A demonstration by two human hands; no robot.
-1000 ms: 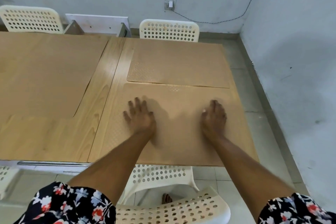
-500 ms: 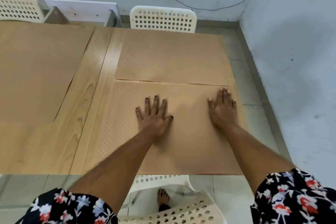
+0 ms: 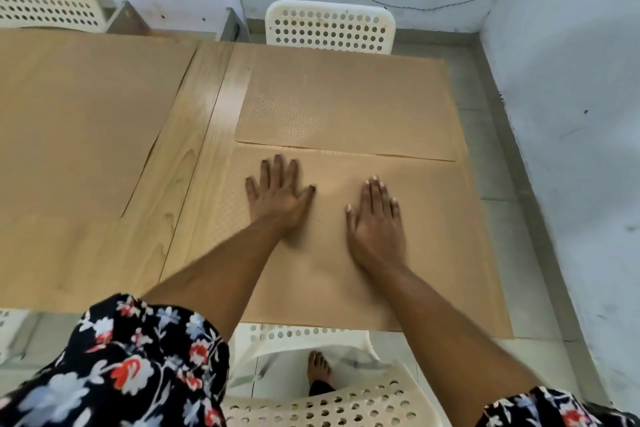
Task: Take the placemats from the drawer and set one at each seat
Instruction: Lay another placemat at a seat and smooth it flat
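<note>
Head view: my left hand [image 3: 278,196] and right hand [image 3: 375,218] lie flat, palms down, on the near placemat [image 3: 433,253], fingers straight and spread, gripping nothing. That mat sits at the right end of the wooden table [image 3: 194,163], its near edge at the table's edge above the white chair [image 3: 322,402] in front of me. A second placemat [image 3: 346,104] lies just beyond it, its near edge overlapping my mat's far edge, in front of the far white chair [image 3: 329,26]. Another placemat [image 3: 79,121] covers the table's left part, near a third chair [image 3: 48,0]. My floral sleeves [image 3: 131,367] frame the bottom.
</note>
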